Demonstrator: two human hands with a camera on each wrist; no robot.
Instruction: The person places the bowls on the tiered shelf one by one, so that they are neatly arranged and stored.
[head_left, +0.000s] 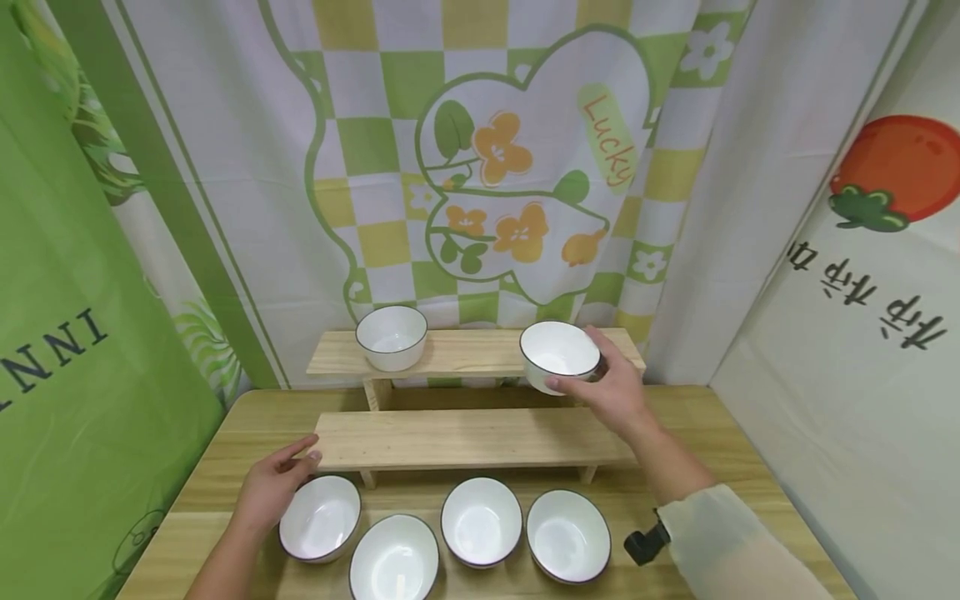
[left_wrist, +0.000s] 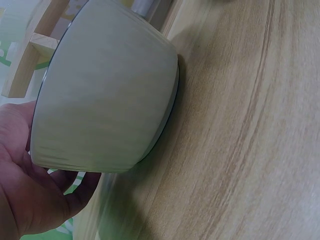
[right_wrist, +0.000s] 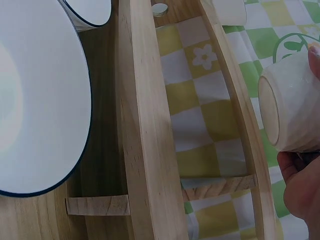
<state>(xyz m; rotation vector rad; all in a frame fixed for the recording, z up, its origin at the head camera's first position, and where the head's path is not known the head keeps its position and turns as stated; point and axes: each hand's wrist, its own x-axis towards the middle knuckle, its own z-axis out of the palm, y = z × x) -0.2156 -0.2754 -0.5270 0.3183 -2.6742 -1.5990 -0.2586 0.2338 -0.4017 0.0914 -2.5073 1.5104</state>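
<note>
Head view high, forward-down; wrist views close, sideways, each sharing bowls (head_left: 482,522), shelf (head_left: 480,437) with head.

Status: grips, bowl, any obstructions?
Right grip holding white bowl at upper shelf; shelf contact unclear. Left grip by leftmost table bowl. Shelf's left-hand bowl apart, not blocking.

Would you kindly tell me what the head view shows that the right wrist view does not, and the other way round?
Only the head view shows the left hand, the tomato print at the right and the word "Lucky" on the curtain.

Only the right wrist view shows the underside of the held bowl.

Both show the right hand holding that bowl, the upper shelf, the lower shelf and white bowls in front of the lower shelf.
</note>
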